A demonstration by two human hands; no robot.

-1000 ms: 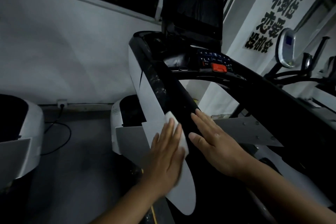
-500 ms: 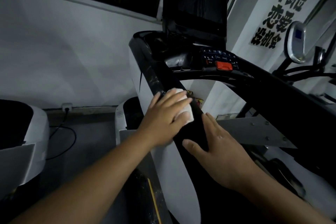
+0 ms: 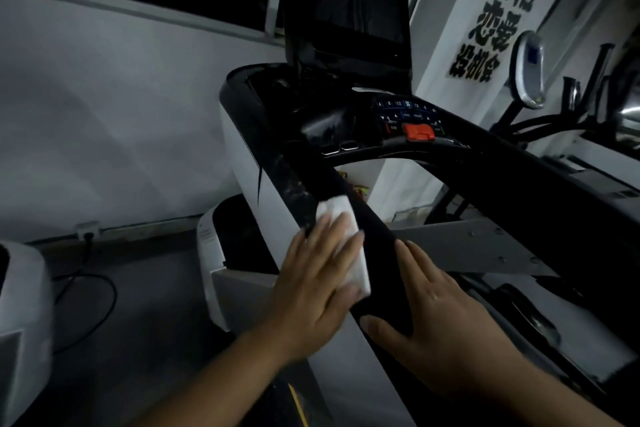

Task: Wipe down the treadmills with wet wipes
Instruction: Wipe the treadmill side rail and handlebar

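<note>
We press the wipe (image 3: 346,239) to the handrail (image 3: 375,222) under our flat left hand (image 3: 318,291), bracing with our flat right hand (image 3: 446,333) alongside.

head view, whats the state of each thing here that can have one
wet wipe: folded flat, pressed onto the treadmill rail by the left hand
left hand: fingers straight, pressing the wet wipe
right hand: flat on the rail, holding nothing
rail: black, whitish streaks above the wet wipe
screen: dark
wall socket: plug in it
</note>
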